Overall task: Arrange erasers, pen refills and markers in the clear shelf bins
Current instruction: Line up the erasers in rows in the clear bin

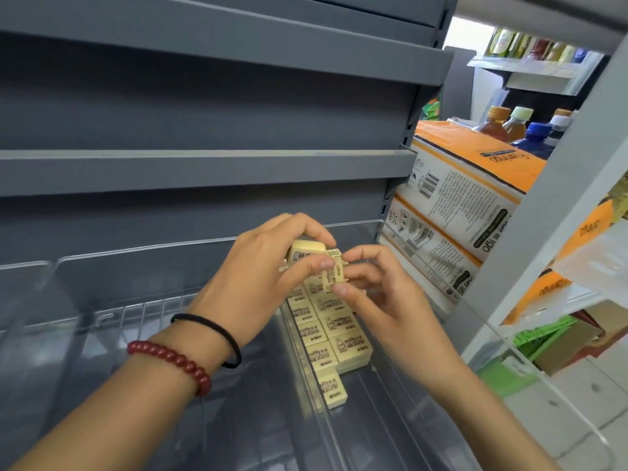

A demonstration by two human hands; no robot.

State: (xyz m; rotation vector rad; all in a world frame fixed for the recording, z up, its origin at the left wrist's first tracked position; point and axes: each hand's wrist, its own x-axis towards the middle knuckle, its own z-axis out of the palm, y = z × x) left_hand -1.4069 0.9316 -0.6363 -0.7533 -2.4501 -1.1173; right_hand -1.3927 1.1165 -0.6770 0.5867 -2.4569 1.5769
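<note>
Erasers (304, 252) between left hand (261, 278) and right hand (385, 299)

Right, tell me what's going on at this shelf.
A person is stocking cream erasers into a clear bin. The left hand grips a small stack of erasers above the bin, and the right hand pinches one eraser beside that stack. Below the hands, rows of erasers already lie flat in the bin, with a single eraser alone at the near end. No pen refills or markers are in view.
</note>
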